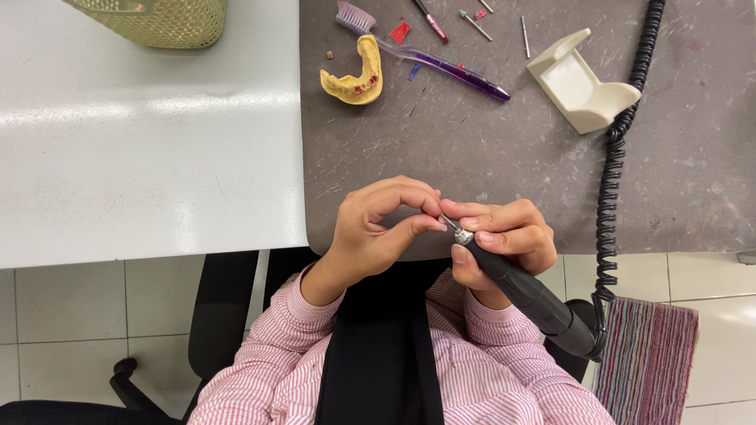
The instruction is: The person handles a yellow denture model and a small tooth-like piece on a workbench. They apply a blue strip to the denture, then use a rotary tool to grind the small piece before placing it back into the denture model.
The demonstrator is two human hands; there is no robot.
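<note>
At the far left, a woven green basket (157, 20) stands on the pale grey table (142, 134), well apart from the hands. Next comes the scratched dark work mat (488, 134), and near its top edge lies a yellow dental cast (354, 79) with small red patches along its arch; it lies untouched, just beside a purple toothbrush (441, 63) and a few loose burs (476, 26). Lower down, at the mat's front edge, the left hand (378, 236) pinches thumb and forefinger narrowly together on something too small to make out, held right against the tool's tip. The right hand (500, 240) wraps its fingers around a black rotary handpiece (528, 295), whose metal nose (461, 234) meets the left fingertips. Judging by this, the fine work at the tip is under way, while the cast looks set aside, not in hand. Further right sits a white plastic stand (583, 83), empty, and a black coiled cord (618, 157) runs down to the handpiece's rear, beside a striped cloth (646, 354).
</note>
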